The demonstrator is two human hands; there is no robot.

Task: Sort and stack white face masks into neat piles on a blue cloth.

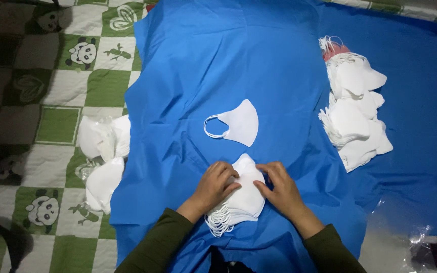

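Observation:
A small stack of folded white face masks lies on a blue cloth near the bottom centre. My left hand rests on the stack's left side with fingers curled over its top. My right hand presses the stack's right edge with fingers spread. Ear loops fan out at the stack's lower left. A single white mask lies flat just beyond the stack, its loop pointing left. Both sleeves are dark green.
A large loose pile of white masks lies to the right on the blue cloth. Bagged masks lie at left on a green-and-white panda-print quilt. Clear plastic wrap sits at bottom right.

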